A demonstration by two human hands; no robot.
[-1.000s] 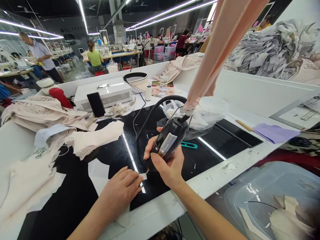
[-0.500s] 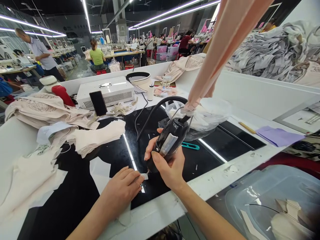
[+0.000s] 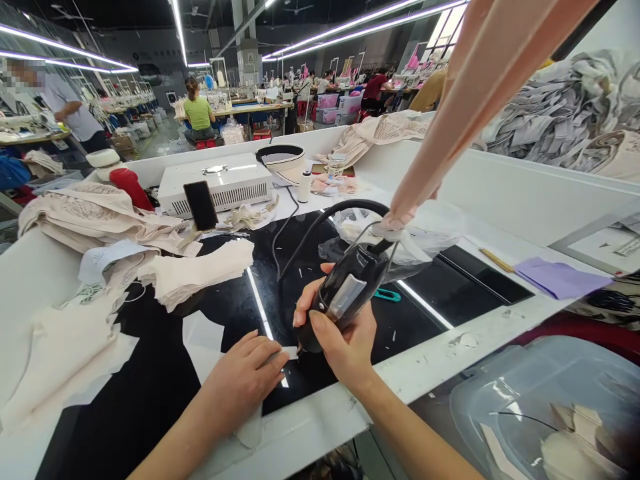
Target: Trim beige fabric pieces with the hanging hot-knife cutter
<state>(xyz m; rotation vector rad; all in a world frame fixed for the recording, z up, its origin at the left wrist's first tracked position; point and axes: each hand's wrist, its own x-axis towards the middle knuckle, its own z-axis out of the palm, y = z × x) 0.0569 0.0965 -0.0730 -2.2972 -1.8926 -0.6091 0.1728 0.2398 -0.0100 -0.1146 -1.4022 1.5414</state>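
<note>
My right hand point(image 3: 353, 337) is wrapped round a black corded hand tool point(image 3: 369, 267) with a long silver lever on its side. The tool leans, its lower end pointing down at the black glassy work surface point(image 3: 285, 307). A pink cloth strip point(image 3: 480, 113) comes down from above to wire loops at its upper end. Beside the tip, my left hand point(image 3: 245, 373) lies low on the surface, fingers together, holding down a small white strip point(image 3: 291, 353). Only the strip's end shows; the rest is under the fingers. The tool's tip is close to that end; contact cannot be made out.
Stacked pale fabric pieces point(image 3: 200, 270) lie on the left, below a phone point(image 3: 201, 205) and a white vented box point(image 3: 215, 183). A teal cutter point(image 3: 387, 295) and purple cloth point(image 3: 563, 277) lie to the right. A clear plastic bin point(image 3: 500, 373) stands at the lower right.
The tool's upper end has tilted a little to the right, and its tip sits slightly farther right. More of the white strip shows. My left hand has barely moved.
</note>
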